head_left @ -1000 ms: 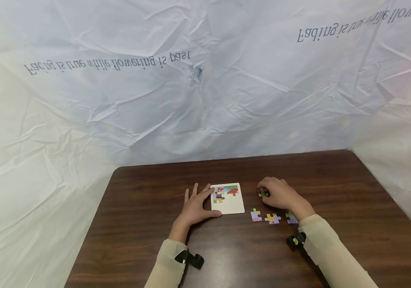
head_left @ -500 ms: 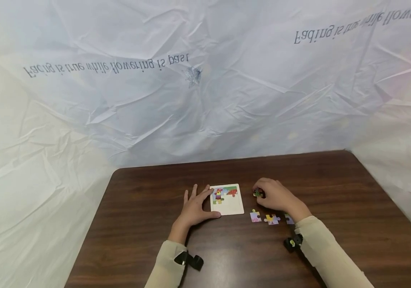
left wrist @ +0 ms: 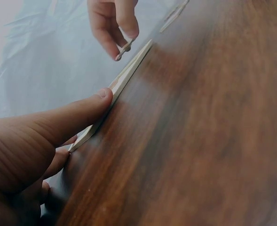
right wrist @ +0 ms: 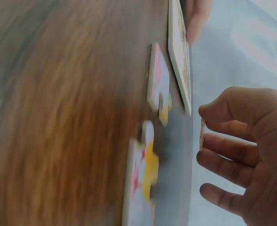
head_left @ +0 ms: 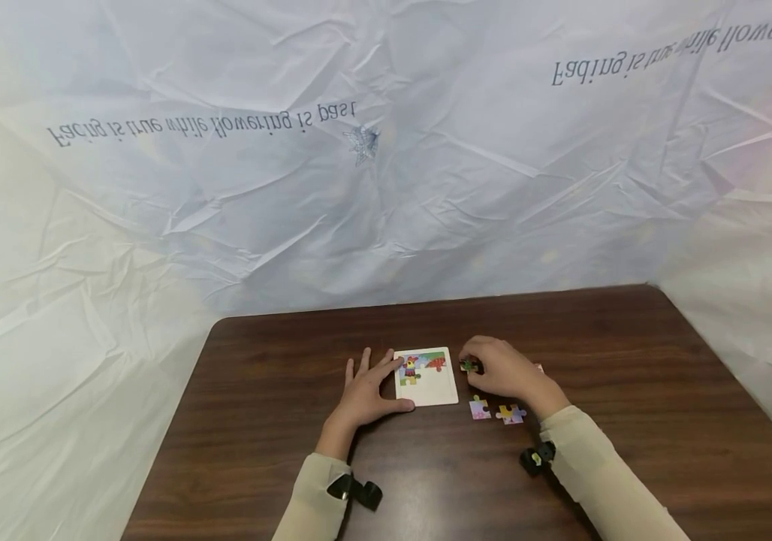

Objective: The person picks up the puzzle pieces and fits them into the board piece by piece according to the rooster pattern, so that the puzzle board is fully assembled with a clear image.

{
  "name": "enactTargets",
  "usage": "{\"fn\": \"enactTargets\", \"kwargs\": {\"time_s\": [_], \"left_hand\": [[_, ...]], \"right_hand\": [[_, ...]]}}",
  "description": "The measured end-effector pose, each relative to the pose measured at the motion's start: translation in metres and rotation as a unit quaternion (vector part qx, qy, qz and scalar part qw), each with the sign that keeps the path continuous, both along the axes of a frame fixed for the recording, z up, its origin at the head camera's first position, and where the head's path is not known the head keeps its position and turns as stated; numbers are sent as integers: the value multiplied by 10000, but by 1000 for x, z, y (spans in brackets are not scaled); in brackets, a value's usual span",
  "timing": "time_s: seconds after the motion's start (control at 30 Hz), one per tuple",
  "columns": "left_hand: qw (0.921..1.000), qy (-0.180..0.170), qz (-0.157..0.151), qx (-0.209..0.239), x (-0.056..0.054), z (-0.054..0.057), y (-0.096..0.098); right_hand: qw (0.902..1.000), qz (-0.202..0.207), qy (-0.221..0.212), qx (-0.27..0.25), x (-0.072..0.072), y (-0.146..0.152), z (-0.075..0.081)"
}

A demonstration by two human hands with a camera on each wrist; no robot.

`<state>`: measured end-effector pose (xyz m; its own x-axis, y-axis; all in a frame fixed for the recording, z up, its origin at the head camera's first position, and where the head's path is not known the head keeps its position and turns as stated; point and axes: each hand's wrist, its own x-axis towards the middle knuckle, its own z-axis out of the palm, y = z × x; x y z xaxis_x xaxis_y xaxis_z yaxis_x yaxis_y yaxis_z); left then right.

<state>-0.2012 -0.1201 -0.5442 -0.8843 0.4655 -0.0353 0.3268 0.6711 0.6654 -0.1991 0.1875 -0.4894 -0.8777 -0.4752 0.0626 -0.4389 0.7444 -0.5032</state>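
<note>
A square puzzle tray (head_left: 436, 391) lies on the table, with a few joined pieces (head_left: 410, 367) showing a colourful bird along its upper left. My left hand (head_left: 362, 397) rests on its left side, fingers spread, thumb on the near corner and index finger at the far one. Just right of the tray, my right hand (head_left: 504, 370) pinches a mostly green puzzle piece (head_left: 468, 365) between thumb and fingers. The right wrist view shows that piece (right wrist: 202, 134) edge-on, above the table's level.
Two loose puzzle pieces, one lilac (head_left: 479, 409) and one yellow and lilac (head_left: 511, 414), lie below my right hand. A bit of another piece (head_left: 539, 367) peeks out behind the right wrist. White printed cloth (head_left: 386, 210) hangs beyond the brown table (head_left: 278, 421).
My right hand has moved left with the pinched piece, closer to the tray. Its forearm now covers the rightmost loose piece. The left hand stays in place on the tray.
</note>
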Motion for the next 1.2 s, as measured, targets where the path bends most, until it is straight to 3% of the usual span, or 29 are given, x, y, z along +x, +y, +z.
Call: {"fn": "enactTargets", "kwargs": {"time_s": [0.27,0.6,1.2], "left_hand": [[10000,-4,24,-21,-1,0,0],[9999,-22,-52,105,0,3,-1],[10000,-44,-17,-19,-3,0,-1]], "right_hand": [[9995,187,-215,-127,1,-18,-2],[9984,516,-173,-143,-4,-37,-4],[9981,548,-64,-263,-8,-63,-15]]}}
